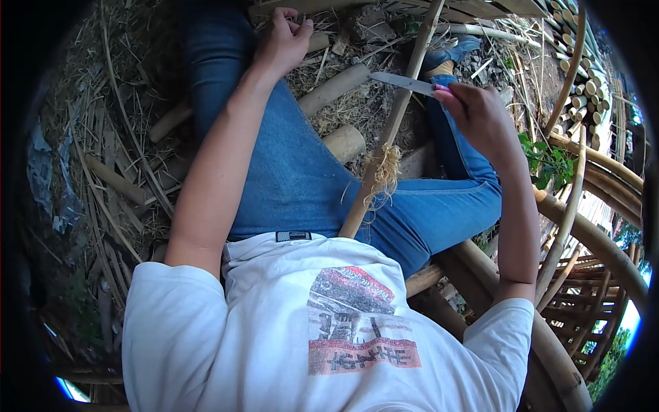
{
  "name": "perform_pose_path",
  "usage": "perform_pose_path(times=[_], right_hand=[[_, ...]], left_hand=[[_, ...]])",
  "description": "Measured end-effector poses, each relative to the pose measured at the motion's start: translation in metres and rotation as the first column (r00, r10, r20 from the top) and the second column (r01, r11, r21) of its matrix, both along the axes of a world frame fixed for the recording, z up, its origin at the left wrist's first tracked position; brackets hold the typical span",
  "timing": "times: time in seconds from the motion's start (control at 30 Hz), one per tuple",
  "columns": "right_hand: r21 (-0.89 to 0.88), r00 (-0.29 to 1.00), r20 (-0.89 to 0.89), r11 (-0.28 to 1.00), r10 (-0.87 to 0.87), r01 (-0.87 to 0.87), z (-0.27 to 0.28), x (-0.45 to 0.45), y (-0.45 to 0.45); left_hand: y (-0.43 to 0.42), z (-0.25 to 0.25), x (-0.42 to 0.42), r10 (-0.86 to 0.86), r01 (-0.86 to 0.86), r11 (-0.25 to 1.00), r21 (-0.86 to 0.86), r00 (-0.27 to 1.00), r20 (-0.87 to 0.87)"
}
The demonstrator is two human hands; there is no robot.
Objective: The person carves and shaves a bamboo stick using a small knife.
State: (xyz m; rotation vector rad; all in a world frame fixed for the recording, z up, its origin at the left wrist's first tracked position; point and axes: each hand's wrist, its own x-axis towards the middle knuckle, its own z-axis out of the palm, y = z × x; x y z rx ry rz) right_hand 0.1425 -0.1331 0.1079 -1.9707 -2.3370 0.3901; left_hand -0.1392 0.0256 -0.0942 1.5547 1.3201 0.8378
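My right hand (480, 120) is closed around the pink handle of a knife (401, 81). The blade points left and crosses a long bamboo pole (392, 123); whether it touches the pole I cannot tell. Shaggy pale fibres (384, 175) hang from the pole's lower part, and its near end rests at my waist between my legs. My left hand (285, 42) is above my knee at the top, with fingers loosely curled and thumb apart. Nothing shows in it. A cut bamboo piece (335, 89) lies on the ground below that hand.
A short bamboo section (344, 143) lies between my legs. Stacked bamboo poles (589, 96) are at the upper right, and curved bamboo rails (590, 233) run down the right side. Straw and dry strips (103, 158) cover the ground at left. A leafy plant (549, 163) grows near my right forearm.
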Motion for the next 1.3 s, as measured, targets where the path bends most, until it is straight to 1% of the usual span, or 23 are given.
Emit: perform_pose_path(times=[0.07,0.17,0.2,0.3,0.33,0.37,0.43,0.5,0.53,0.57,0.63,0.7,0.73,0.83,0.87,0.93,0.97,1.0,1.1,1.13,1.23,1.27,1.3], right_hand=[[0.094,0.991,0.046,0.988,-0.125,0.12,-0.004,0.004,0.012],[-0.089,0.995,-0.103,0.996,0.018,-0.028,-0.007,-0.001,0.003],[-0.161,0.98,-0.181,0.98,0.088,-0.118,-0.007,-0.01,-0.006],[0.032,0.994,0.085,0.997,0.068,-0.071,-0.002,-0.01,0.004],[0.112,0.998,0.053,0.993,-0.043,0.037,-0.008,-0.001,0.011],[0.086,0.999,0.001,0.995,-0.054,0.054,-0.012,0.007,0.014],[-0.108,0.993,-0.113,0.993,0.038,-0.05,-0.006,-0.004,0.004],[-0.12,0.984,-0.063,0.978,0.166,-0.173,-0.007,-0.013,-0.004],[-0.104,0.992,-0.02,0.986,0.127,-0.129,-0.007,-0.008,0.002],[-0.001,0.998,0.057,0.999,-0.038,0.038,-0.008,-0.003,0.011],[0.104,0.994,-0.036,0.989,-0.101,0.104,-0.015,0.008,0.017],[-0.033,0.982,-0.187,0.999,0.025,-0.032,-0.028,0.002,-0.003],[-0.036,0.992,-0.119,0.998,0.041,-0.045,-0.019,0.0,-0.006],[0.078,0.992,-0.005,0.989,-0.123,0.123,-0.017,0.011,0.014],[0.064,0.987,-0.11,0.99,-0.121,0.128,-0.02,0.007,0.011],[0.013,0.993,-0.112,0.999,0.033,-0.032,-0.024,0.002,0.002],[-0.017,0.988,-0.118,0.994,0.105,-0.107,-0.025,-0.001,-0.003],[-0.061,0.992,-0.102,0.995,0.077,-0.084,-0.02,0.005,0.007],[0.129,0.99,-0.137,0.99,-0.045,0.063,-0.029,0.013,0.019],[0.032,0.991,-0.134,0.999,0.0,0.005,-0.029,0.01,0.014],[-0.12,0.992,-0.105,0.989,0.069,-0.082,-0.015,0.005,0.011],[-0.141,0.989,-0.144,0.99,-0.035,0.014,-0.01,0.004,0.015],[-0.103,0.984,-0.154,0.992,-0.091,0.076,-0.013,0.006,0.018]], left_hand=[[0.003,-0.002,0.003,-0.004,0.004,1.0,0.022,1.0,-0.017],[0.001,-0.002,0.002,-0.002,0.002,1.0,0.025,1.0,-0.004],[-0.004,0.0,0.0,-0.004,0.004,1.0,0.016,1.0,0.004],[-0.003,0.006,0.002,0.007,-0.008,1.0,-0.007,1.0,-0.017],[-0.003,0.002,0.004,-0.007,0.007,1.0,0.0,1.0,-0.02],[-0.002,-0.001,0.005,-0.02,0.02,1.0,0.006,0.999,-0.026],[0.003,-0.003,0.002,-0.018,0.018,1.0,0.007,1.0,-0.008],[-0.003,-0.003,-0.001,-0.01,0.012,0.999,-0.036,0.999,0.043],[-0.001,-0.003,-0.001,-0.005,0.005,1.0,-0.031,1.0,0.021],[0.001,-0.002,0.001,-0.002,0.002,1.0,-0.027,1.0,0.002],[-0.005,-0.001,0.007,-0.009,0.009,1.0,0.002,0.999,-0.05],[-0.003,0.003,0.005,-0.004,0.014,0.997,0.082,0.992,-0.126],[-0.003,0.003,0.003,0.0,0.009,0.997,0.074,0.994,-0.112],[-0.002,0.006,0.005,0.001,0.005,0.998,0.062,0.996,-0.093],[-0.005,0.006,0.009,-0.007,0.015,0.997,0.073,0.995,-0.101],[-0.001,0.004,0.006,-0.005,0.02,0.994,0.111,0.991,-0.137],[-0.003,0.002,0.002,-0.003,0.017,0.995,0.097,0.991,-0.135],[-0.002,0.0,0.0,-0.001,0.012,0.996,0.091,0.992,-0.126],[-0.004,0.001,0.006,-0.004,0.013,0.996,0.085,0.994,-0.113],[-0.001,0.001,0.005,0.005,0.006,0.996,0.093,0.993,-0.121],[0.001,-0.004,0.001,-0.011,0.018,0.997,0.076,0.996,-0.091],[0.001,-0.006,0.001,-0.01,0.012,0.999,0.041,0.998,-0.058],[0.003,-0.005,0.002,-0.008,0.009,1.0,0.012,1.0,-0.024]])
